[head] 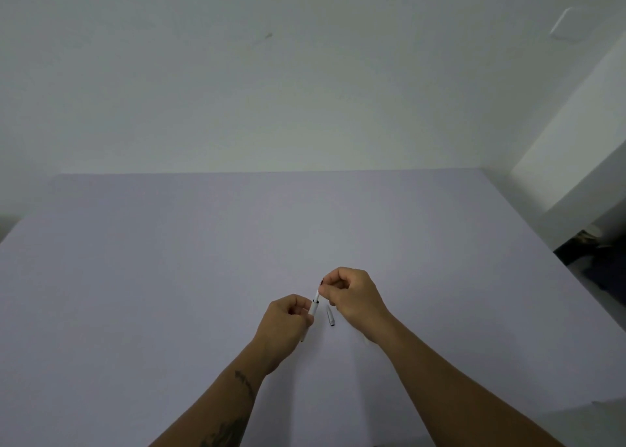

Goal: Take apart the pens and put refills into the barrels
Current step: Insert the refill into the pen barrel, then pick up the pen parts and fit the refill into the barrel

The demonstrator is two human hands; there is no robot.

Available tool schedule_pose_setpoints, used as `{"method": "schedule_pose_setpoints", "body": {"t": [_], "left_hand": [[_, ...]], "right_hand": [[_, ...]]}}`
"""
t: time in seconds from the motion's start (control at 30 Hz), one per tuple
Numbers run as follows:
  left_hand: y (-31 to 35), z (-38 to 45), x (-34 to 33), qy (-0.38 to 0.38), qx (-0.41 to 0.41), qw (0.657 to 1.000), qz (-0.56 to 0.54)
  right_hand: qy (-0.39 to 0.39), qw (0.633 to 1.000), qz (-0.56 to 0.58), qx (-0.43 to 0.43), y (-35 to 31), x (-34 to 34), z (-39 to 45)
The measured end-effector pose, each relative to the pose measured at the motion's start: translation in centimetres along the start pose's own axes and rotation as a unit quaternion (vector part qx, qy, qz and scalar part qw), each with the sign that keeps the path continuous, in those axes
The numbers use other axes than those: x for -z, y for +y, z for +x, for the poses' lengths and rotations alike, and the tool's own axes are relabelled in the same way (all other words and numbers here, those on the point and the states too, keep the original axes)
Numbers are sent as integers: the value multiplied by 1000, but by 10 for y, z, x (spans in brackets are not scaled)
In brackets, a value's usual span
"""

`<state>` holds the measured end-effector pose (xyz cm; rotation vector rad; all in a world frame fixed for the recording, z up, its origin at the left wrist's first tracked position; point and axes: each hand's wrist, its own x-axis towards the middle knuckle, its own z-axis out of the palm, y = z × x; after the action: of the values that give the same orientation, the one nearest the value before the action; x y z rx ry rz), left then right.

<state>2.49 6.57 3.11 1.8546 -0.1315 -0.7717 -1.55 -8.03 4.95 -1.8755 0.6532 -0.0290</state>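
The left hand (288,321) is gripping a white pen barrel (313,308) with its fingers closed around the lower part, open end tilted up. The right hand (352,294) is pinching a thin refill (317,293) at its top, the lower end sitting in the barrel's mouth. A small tip piece (330,316) is lying on the desk (169,277) just beside them. The refill is looking light and slender — probably bendy, so holding it close to the barrel seems wise. The barrel's lower part is hidden in the fist — how deep the refill sits is unclear.
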Motion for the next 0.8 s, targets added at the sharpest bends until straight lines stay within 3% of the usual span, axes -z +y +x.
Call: {"method": "schedule_pose_setpoints", "body": {"t": [0.17,0.47,0.8], "left_hand": [[-5,1,3,6,7,1000,-1],[-29,7,32,51,61,997,12],[-53,2,48,72,72,995,17]], "right_hand": [[10,999,16,-34,13,3,5],[-3,964,-250,-94,63,-15,28],[11,933,-346,-99,61,-45,33]]}}
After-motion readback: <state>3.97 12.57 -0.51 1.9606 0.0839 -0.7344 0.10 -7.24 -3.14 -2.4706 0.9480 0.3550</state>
